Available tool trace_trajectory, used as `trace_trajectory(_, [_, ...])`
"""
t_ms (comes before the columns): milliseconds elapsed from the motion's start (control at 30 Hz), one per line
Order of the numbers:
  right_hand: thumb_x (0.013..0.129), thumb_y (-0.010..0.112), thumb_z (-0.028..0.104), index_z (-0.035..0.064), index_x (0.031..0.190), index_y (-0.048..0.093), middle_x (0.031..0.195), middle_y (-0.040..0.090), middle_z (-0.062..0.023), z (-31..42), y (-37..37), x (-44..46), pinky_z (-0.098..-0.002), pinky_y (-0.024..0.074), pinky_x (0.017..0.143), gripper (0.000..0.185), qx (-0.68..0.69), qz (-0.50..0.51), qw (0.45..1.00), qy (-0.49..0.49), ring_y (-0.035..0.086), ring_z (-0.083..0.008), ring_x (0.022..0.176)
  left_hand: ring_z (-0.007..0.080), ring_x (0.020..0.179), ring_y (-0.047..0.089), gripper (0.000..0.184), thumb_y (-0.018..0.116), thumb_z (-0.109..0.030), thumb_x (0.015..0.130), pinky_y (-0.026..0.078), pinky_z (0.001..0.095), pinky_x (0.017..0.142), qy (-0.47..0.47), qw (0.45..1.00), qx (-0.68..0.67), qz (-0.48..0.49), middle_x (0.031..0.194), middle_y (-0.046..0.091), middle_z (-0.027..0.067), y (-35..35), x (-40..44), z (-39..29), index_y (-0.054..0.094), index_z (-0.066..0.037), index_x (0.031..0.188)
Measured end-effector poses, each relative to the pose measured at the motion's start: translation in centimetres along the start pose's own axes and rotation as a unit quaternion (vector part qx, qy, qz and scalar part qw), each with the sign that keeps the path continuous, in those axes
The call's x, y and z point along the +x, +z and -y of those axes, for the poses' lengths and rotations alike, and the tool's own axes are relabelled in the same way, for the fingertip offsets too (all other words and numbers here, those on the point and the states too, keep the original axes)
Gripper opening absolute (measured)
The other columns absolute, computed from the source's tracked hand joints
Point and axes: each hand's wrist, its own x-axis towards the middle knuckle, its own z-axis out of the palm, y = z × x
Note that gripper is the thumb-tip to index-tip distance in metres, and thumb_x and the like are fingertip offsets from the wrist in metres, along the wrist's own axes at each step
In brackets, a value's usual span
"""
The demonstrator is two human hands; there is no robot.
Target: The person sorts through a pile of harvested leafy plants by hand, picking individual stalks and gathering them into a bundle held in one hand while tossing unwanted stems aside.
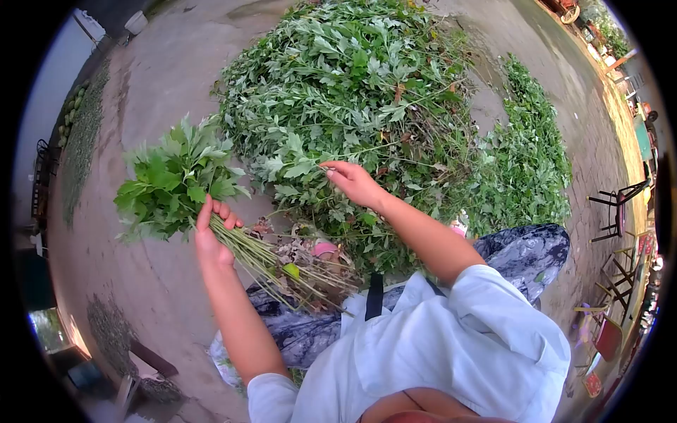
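My left hand (217, 224) is wrapped round a bunch of leafy green stems (173, 173), its leaves fanning out to the upper left and its bare stems trailing down right toward my lap. My right hand (349, 182) is closed in a pinch on a leafy sprig (300, 163) at the front of a large heap of cut green plants (338, 84). The sprig's leaves point left, toward the bunch, and a gap separates the two hands.
A lower strip of green plants (525, 162) lies right of the heap. Dry leaves (303, 250) are on the ground before my knees. A chair (618, 204) and folding stools stand at the far right. A white bucket (136, 22) is at the upper left.
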Motion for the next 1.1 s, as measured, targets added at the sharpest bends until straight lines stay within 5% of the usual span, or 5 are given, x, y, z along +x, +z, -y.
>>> trace_trajectory(367, [0.083, 0.046, 0.020, 0.0111, 0.119, 0.042, 0.088, 0.058, -0.0158, -0.7, -6.8, -4.7, -0.0393, 0.0441, 0.072, 0.037, -0.317, -0.029, 0.947, 0.048, 0.055, -0.0329, 0.081, 0.0097, 0.045, 0.035, 0.022, 0.050, -0.027, 0.085, 0.035, 0.0272, 0.049, -0.017, 0.999, -0.025, -0.025, 0.059, 0.038, -0.0013, 0.1, -0.7, -0.2, 0.040, -0.013, 0.070])
trace_trajectory(600, [0.070, 0.052, 0.006, 0.0099, 0.096, 0.052, 0.094, 0.053, -0.0062, -3.2, -6.2, 1.4, -0.0365, 0.0431, 0.074, 0.027, -0.606, -0.221, 0.698, -0.310, 0.052, -0.0210, 0.089, 0.0116, 0.048, 0.038, 0.021, 0.053, -0.026, 0.082, 0.037, 0.0294, 0.053, -0.021, 1.000, -0.015, -0.005, 0.062, 0.043, 0.0014, -0.1, -0.4, 0.1, 0.042, -0.011, 0.072])
trace_trajectory(700, [0.071, 0.051, 0.007, 0.0121, 0.100, 0.049, 0.087, 0.057, -0.0060, -3.5, -6.1, 3.2, -0.0365, 0.0453, 0.069, 0.030, -0.639, 0.013, 0.769, -0.030, 0.056, -0.0224, 0.083, 0.0118, 0.048, 0.039, 0.021, 0.054, -0.026, 0.082, 0.037, 0.0294, 0.052, -0.036, 0.999, -0.025, 0.011, 0.063, 0.044, 0.0016, -0.3, -0.4, 0.1, 0.042, -0.011, 0.072])
trace_trajectory(967, [0.079, 0.042, 0.012, 0.0015, 0.104, 0.044, 0.084, 0.056, -0.0222, 0.5, -7.6, 0.8, -0.0408, 0.0449, 0.068, 0.027, -0.297, -0.109, 0.948, 0.034, 0.055, -0.0373, 0.078, 0.0094, 0.045, 0.035, 0.021, 0.052, -0.027, 0.083, 0.034, 0.0261, 0.049, -0.032, 0.999, -0.022, -0.011, 0.060, 0.039, -0.0010, 0.0, -0.4, 0.3, 0.041, -0.013, 0.072])
trace_trajectory(1100, [0.065, 0.061, 0.021, 0.0013, 0.126, 0.028, 0.116, 0.036, -0.0226, -3.2, -4.2, -0.1, -0.0378, 0.0392, 0.087, 0.072, -0.284, -0.035, 0.955, 0.078, 0.044, -0.0359, 0.105, 0.0096, 0.045, 0.035, 0.021, 0.052, -0.027, 0.083, 0.035, 0.0264, 0.048, -0.038, 0.999, -0.015, -0.016, 0.061, 0.039, -0.0007, 0.4, -0.4, 0.4, 0.041, -0.012, 0.072])
